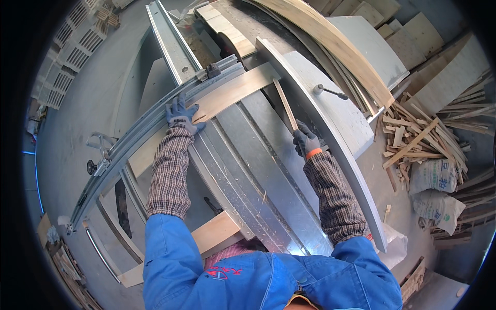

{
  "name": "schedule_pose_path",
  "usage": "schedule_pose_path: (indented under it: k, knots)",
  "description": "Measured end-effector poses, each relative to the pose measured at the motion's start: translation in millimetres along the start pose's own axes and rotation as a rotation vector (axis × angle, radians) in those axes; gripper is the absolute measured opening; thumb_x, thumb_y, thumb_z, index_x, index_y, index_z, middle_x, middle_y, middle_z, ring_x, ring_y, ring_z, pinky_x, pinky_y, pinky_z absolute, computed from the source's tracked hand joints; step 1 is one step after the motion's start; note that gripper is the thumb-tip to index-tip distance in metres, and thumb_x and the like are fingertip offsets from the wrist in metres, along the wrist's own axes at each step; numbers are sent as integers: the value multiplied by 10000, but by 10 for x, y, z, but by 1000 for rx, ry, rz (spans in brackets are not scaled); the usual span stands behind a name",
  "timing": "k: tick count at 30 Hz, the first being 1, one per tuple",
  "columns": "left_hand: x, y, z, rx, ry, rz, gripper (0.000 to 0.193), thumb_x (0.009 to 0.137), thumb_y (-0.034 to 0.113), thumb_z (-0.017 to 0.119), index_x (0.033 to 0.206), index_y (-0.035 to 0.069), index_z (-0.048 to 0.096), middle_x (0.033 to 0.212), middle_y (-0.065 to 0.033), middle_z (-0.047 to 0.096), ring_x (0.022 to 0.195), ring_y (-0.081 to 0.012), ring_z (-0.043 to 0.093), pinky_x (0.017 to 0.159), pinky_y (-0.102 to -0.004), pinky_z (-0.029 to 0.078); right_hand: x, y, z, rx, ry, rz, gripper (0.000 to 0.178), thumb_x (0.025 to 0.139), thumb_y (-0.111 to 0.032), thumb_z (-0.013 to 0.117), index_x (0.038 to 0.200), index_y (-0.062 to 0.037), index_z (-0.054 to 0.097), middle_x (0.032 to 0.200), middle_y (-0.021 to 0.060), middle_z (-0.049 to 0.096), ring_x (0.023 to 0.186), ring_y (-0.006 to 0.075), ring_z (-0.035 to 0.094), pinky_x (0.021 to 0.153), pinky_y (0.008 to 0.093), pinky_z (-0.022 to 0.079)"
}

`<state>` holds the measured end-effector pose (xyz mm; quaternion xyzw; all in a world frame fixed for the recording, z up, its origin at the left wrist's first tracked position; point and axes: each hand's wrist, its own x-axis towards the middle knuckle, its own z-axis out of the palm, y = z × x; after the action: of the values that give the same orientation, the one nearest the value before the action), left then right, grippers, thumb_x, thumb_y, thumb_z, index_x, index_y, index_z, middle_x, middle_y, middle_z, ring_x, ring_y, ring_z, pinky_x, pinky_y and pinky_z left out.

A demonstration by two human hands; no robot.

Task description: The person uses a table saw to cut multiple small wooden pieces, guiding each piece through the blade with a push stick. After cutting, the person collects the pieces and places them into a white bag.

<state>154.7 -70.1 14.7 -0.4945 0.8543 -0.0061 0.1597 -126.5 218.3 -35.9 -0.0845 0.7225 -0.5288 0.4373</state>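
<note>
Wooden board (235,93) extends forward and rightward from the left-hand grip (182,114).

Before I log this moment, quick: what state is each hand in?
Left hand: open and spread, at the left end of the wooden board.
Right hand: closed, holding a thin wooden stick.

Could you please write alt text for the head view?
A gloved left hand touches the left end of a pale board across a metal table, while the right hand holds a thin wooden stick pointing toward the board's right end. Wood offcuts are piled at right.
</note>
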Motion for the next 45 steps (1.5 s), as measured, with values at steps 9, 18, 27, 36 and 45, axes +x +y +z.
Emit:
schedule_pose_path:
  k: [9,18,27,36,45]
  knots:
    - [209,-58,-89,16,-44,-6,770,754,653,720,1439,360,526,1659,-79,46,1520,-317,103,1245,-515,26,244,-29,147,-18,18,-11,519,876,-249,672,1391,-258,606,696,17,574,465,103,457,437,273,379]
    - [425,-79,-108,-4,-112,-26,775,761,644,720,1449,353,514,1675,-88,20,1536,-322,64,1245,-513,19,483,-38,251,-3,16,0,514,875,-236,692,1383,-241,615,689,-2,578,459,95,443,434,277,367]
    - [290,-57,-186,-52,-69,-30,778,744,618,735,1439,330,533,1669,-109,72,1533,-340,87,1246,-505,20,612,-118,382,-1,-30,-74,512,918,-236,629,1425,-233,560,685,16,560,464,114,459,426,278,356]
    - [426,-124,-19,-66,-43,-58,779,734,605,744,1435,334,538,1666,-104,69,1534,-336,71,1248,-489,27,121,596,7,-5,33,-131,523,906,-227,647,1424,-198,574,775,-31,601,604,62,488,533,243,398]
    - [382,-56,-37,-65,-60,-38,760,734,594,746,1419,324,558,1671,-103,51,1535,-329,65,1247,-479,34,-461,936,-247,49,-12,-93,550,949,-176,614,1483,-137,490,799,-50,591,601,63,457,542,237,385]
